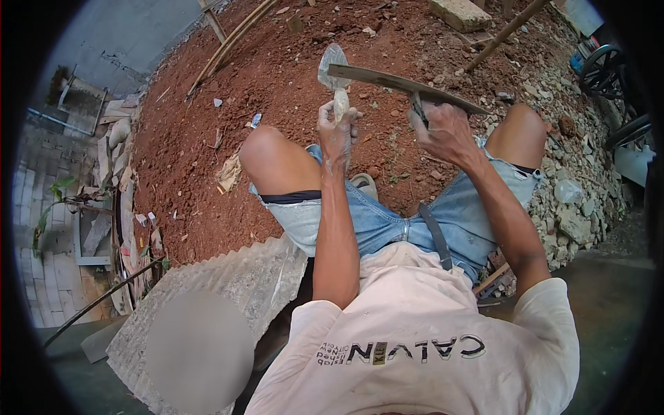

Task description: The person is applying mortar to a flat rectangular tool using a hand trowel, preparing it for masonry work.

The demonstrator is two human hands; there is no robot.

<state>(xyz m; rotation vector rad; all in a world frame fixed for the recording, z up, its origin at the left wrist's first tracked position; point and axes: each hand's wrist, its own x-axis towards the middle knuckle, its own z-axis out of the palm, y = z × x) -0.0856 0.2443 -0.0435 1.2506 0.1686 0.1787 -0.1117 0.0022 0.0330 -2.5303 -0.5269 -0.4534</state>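
My left hand (pixel 336 135) is closed around the pale, mortar-crusted handle of a pointing trowel (pixel 333 63), its grey leaf-shaped blade pointing up and away from me. In my right hand (pixel 446 133) is the handle of a plastering trowel (pixel 404 84), a long thin flat blade seen nearly edge-on. The far left end of that blade reaches the pointing trowel's blade; whether the two touch I cannot tell. Both tools are held above red soil, in front of my bent knees. Greyish residue coats my fingers and wrists.
Loose red soil (pixel 200 152) spreads ahead, with wooden poles (pixel 232 43) at the far left and a block (pixel 460 14) at the far right. Rubble (pixel 577 214) lies to the right, near a wheel (pixel 602 69). A corrugated sheet (pixel 270 273) sits at the lower left, partly hidden by a blur.
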